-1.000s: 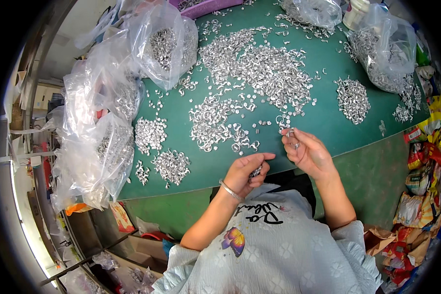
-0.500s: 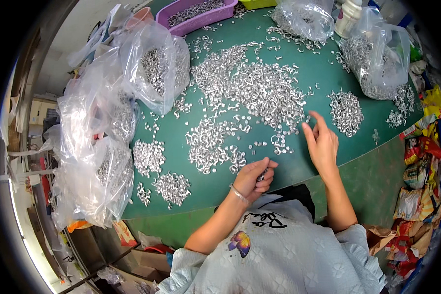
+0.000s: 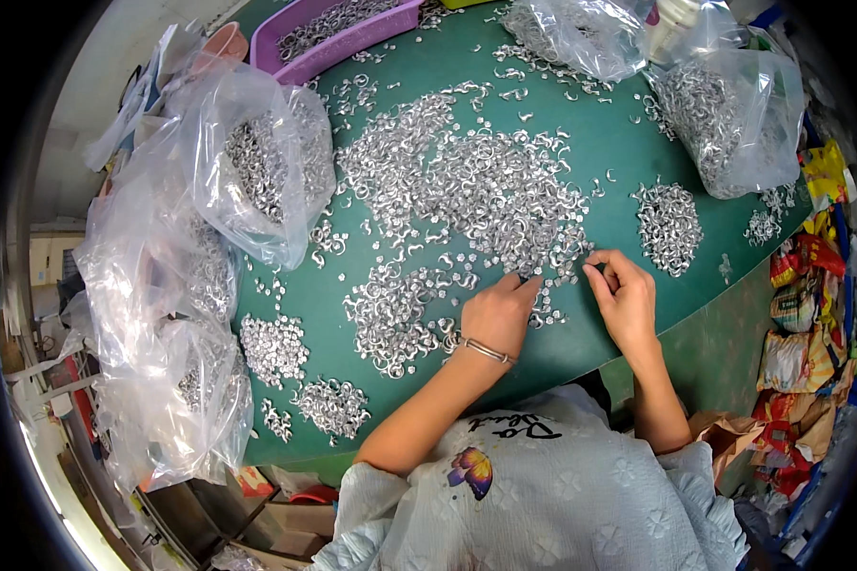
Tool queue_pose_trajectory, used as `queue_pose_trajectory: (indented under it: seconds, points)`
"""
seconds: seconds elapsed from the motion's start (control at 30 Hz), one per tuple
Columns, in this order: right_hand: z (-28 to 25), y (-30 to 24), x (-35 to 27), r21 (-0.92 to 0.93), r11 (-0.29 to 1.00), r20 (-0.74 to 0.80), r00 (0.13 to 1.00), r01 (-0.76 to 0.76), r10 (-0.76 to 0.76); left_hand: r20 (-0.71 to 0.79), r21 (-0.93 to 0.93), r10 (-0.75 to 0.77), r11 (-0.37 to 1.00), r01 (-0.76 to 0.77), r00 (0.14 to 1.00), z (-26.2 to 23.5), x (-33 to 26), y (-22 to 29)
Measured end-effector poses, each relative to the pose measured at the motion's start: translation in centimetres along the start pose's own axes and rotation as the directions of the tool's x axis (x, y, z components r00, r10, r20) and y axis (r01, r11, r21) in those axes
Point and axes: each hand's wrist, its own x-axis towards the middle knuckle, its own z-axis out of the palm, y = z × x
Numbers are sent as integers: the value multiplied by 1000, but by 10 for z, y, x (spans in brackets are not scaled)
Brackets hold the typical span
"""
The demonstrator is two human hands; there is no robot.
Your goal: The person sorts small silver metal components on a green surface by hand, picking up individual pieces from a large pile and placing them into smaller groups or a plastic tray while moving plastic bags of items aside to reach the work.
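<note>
On the green tabletop both hands work at the near edge of a big spread of small silver metal rings: the left hand lies knuckles-up with its fingers curled down into the rings, so whether it grips any cannot be told, and the right hand has its fingertips drawn together, apparently pinching a ring too small to make out. Smaller ring heaps lie apart to the right and at lower left. The clear plastic bags blur their ring contents, and the purple tray is cut off at the top edge.
</note>
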Motion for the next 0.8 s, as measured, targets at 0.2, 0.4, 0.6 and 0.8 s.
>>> queue_pose_trajectory:
  seconds: [0.2, 0.4, 0.6, 0.8]
  points:
    - [-11, 6, 7, -35, 998, 20, 999, -43, 44, -90, -104, 36, 994, -45, 995, 7, 2, -13]
    - [15, 8, 18, -145, 969, -24, 979, 198, -203, 453, -882, -161, 60, 467, 877, -26, -11, -22]
    - [29, -17, -5, -130, 968, 158, 968, 215, -194, 583, -688, 84, -478, 546, 808, -31, -24, -26]
    - [20, -11, -25, 195, 897, 330, 835, 396, -440, 546, -711, -53, -557, 429, 836, -28, -32, -19]
